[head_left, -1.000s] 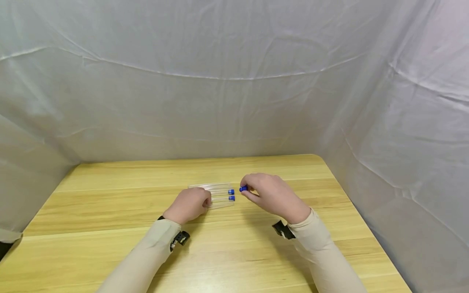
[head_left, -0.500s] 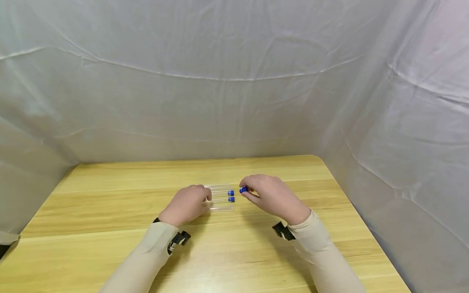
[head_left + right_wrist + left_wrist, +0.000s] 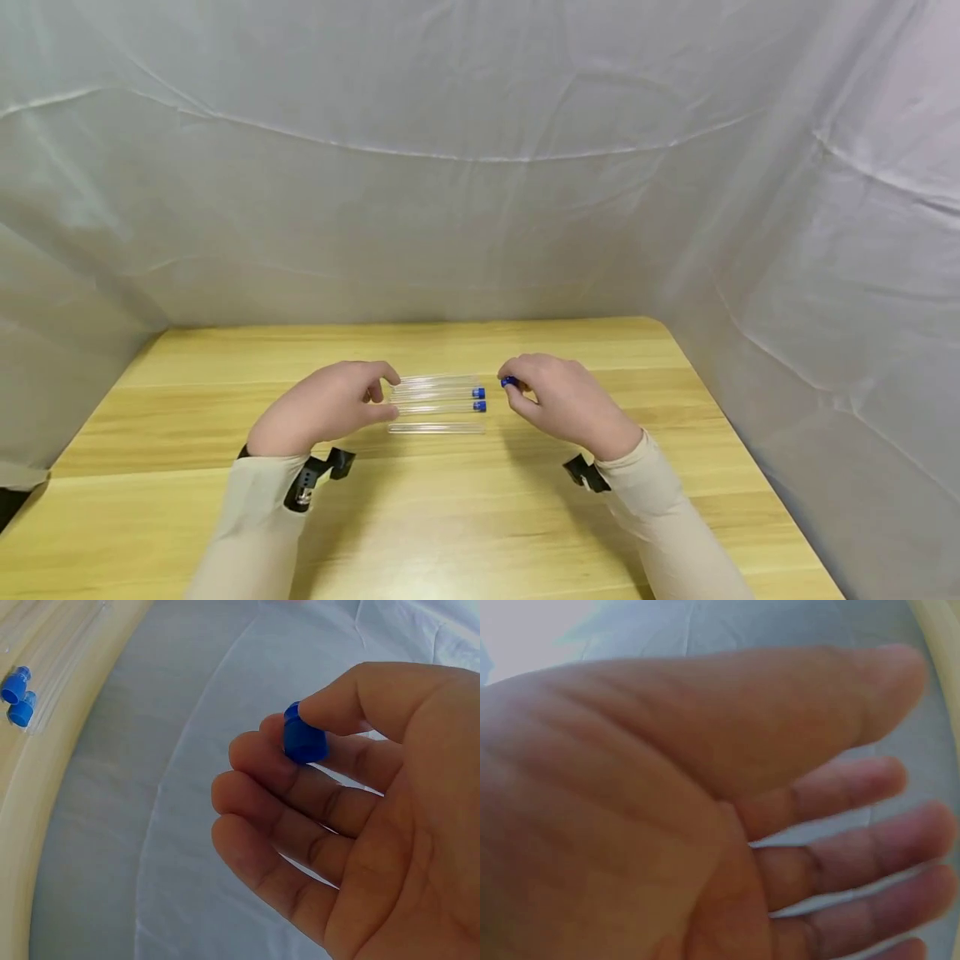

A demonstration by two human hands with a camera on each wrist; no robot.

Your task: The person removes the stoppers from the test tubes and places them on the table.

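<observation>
Several clear tubes (image 3: 438, 407) lie side by side on the wooden table (image 3: 187, 517). Two of them carry blue caps (image 3: 479, 399), also seen as blue caps (image 3: 16, 696) at the top left of the right wrist view. The nearest tube (image 3: 437, 427) lies apart, with no cap showing. My right hand (image 3: 511, 385) pinches a loose blue cap (image 3: 509, 381) between thumb and fingers, just right of the tubes; the right wrist view shows this blue cap (image 3: 304, 739) clearly. My left hand (image 3: 390, 392) hovers at the tubes' left ends, fingers relaxed, and its palm (image 3: 630, 825) holds nothing.
White cloth (image 3: 480, 167) walls in the table at the back and on both sides. The table's right edge (image 3: 720, 417) runs close to my right arm. Black straps sit on both wrists.
My left hand has drawn back to the left off the tubes and opened, leaving the uncapped tube lying nearest me. The right hand with the cap has barely shifted.
</observation>
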